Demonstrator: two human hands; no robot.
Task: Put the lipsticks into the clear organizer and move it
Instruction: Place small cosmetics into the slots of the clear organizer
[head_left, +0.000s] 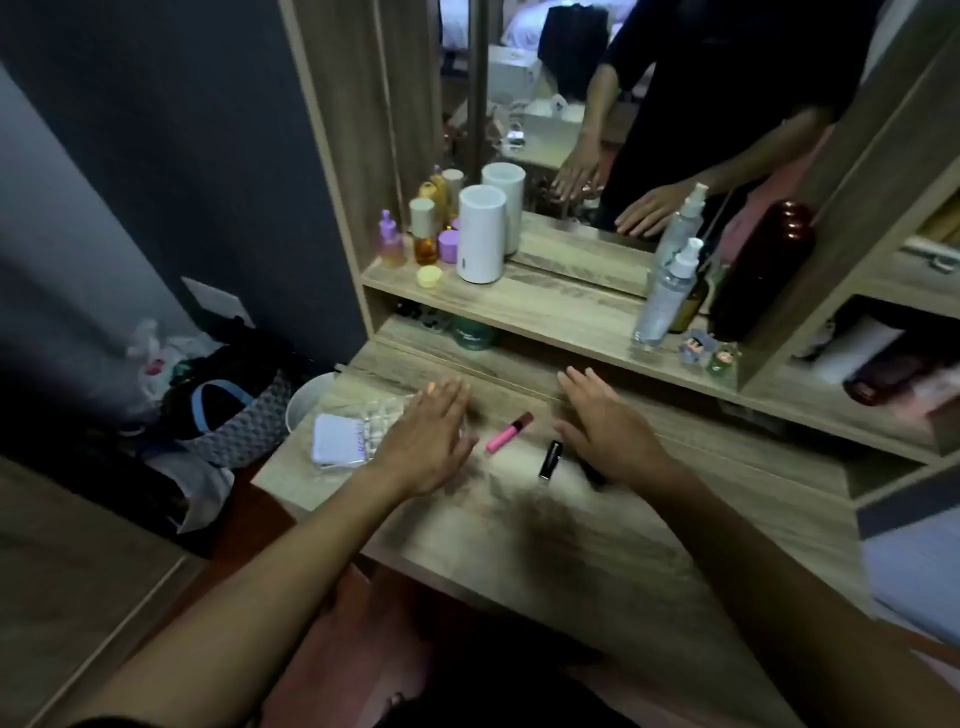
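A pink lipstick with a dark red cap (510, 431) lies on the wooden dresser top (519, 525) between my hands. A black lipstick (550, 460) lies just right of it, and another dark object shows partly under my right hand. The clear organizer (382, 418) sits at the left end of the top, partly hidden by my left hand, beside a white compact (336, 439). My left hand (428, 436) hovers flat with fingers spread over the organizer's right side. My right hand (605, 431) is flat and open right of the black lipstick. Neither hand holds anything.
A shelf (545, 306) behind holds a white cylinder (480, 234), small perfume bottles (421, 234) and jars, spray bottles (667, 291) and a dark red bottle (763, 270) before a mirror. A white bin (306, 400) and bags stand on the floor at left.
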